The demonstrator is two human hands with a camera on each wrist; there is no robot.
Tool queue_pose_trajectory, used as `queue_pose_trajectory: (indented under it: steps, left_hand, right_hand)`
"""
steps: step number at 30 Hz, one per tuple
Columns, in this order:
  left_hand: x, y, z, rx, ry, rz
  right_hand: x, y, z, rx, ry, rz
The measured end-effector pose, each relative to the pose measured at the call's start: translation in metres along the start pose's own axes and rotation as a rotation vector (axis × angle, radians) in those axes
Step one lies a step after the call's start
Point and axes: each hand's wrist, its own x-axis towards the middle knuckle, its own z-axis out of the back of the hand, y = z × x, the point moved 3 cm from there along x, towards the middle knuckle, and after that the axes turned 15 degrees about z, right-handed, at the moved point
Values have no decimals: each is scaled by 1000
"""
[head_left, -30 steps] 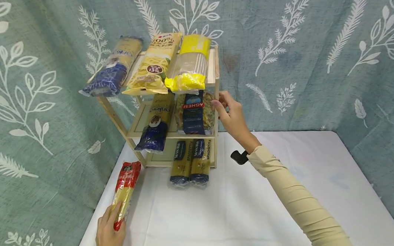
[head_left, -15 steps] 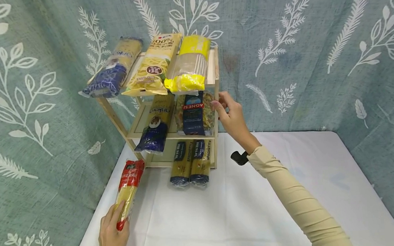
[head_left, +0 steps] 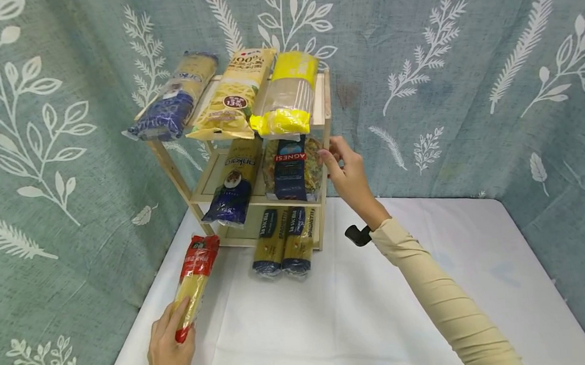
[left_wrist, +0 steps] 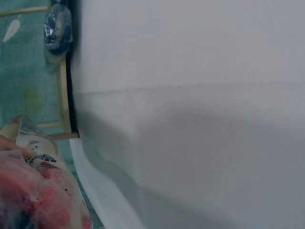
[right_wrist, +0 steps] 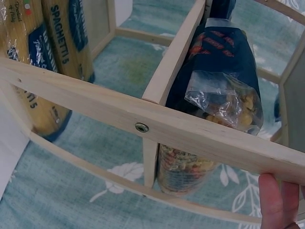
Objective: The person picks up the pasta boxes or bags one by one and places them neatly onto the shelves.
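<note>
My left hand (head_left: 170, 340) grips the lower end of a red-and-yellow pack of spaghetti (head_left: 193, 281). The pack's red top reaches the foot of the wooden rack's (head_left: 169, 164) left front post. In the left wrist view the pack's wrapper (left_wrist: 45, 191) fills the lower left corner. My right hand (head_left: 349, 174) grips the right upright of the rack at middle-shelf height, its far fingers hidden behind the wood. The right wrist view shows fingertips (right_wrist: 271, 200) against the wooden upright (right_wrist: 105, 107), with a bag of mixed pasta (right_wrist: 214, 81) just behind it.
Three pasta packs, one of them yellow-ended (head_left: 288, 94), lie on the top shelf. A blue-and-gold pack (head_left: 230, 188) and the Agnesi bag (head_left: 291, 174) share the middle one. Two spaghetti packs (head_left: 296, 248) jut from the bottom. A leaf-patterned curtain (head_left: 415, 60) surrounds the white table (head_left: 404, 320).
My left hand has carried the spaghetti pack slightly right and up, closer to the rack's left front post. My right hand keeps its place on the upright. The head view has shifted slightly.
</note>
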Motion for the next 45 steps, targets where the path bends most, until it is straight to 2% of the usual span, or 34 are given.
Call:
queue_pose_trajectory:
  steps: [2, 10, 20, 29, 37, 45]
  left_hand:
    - [-1, -5, 0, -8, -3, -13]
    - [-1, -22, -3, -23, 7, -20]
    - [-1, -32, -4, -19, -2, -17]
    - [-4, -44, -7, -14, -16, -64]
    - [11, -53, -24, -59, -17, -118]
    - [31, -64, -45, -105, -18, -145]
  right_hand:
    - [0, 0, 0, -1, 2, -2]
    - [-9, -38, -6, 18, 12, 3]
    - [-10, -39, -5, 32, 16, -11]
    - [-10, -40, -7, 39, 6, -14]
    - [-9, -40, -6, 33, 29, -57]
    - [-10, -39, -5, 50, 5, -36]
